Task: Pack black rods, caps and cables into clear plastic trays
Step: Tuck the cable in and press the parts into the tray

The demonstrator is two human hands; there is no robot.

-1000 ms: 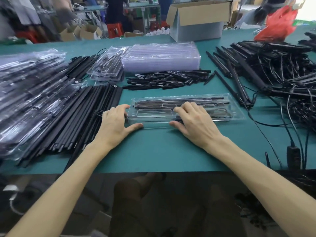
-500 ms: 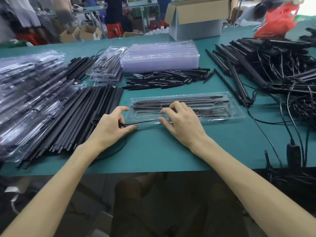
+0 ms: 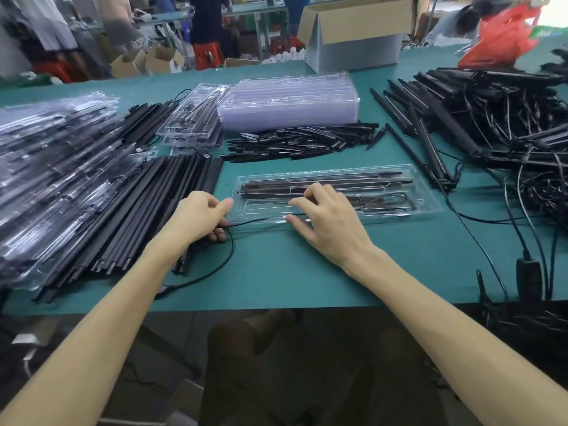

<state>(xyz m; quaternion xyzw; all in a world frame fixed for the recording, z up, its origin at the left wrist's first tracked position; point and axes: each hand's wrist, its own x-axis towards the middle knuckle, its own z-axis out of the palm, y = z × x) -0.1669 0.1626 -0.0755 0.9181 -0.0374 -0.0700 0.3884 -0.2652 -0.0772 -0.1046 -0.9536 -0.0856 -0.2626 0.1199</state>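
- The left hand [image 3: 199, 214] has its fingers curled and pinches a thin black cable [image 3: 246, 223].
- The right hand [image 3: 327, 218] lies loose on the clear tray [image 3: 428, 196] and holds nothing.
- The tray sits on the green table [image 3: 292, 272] with black rods [image 3: 322, 181] inside.
- The cable runs along the tray's near edge.
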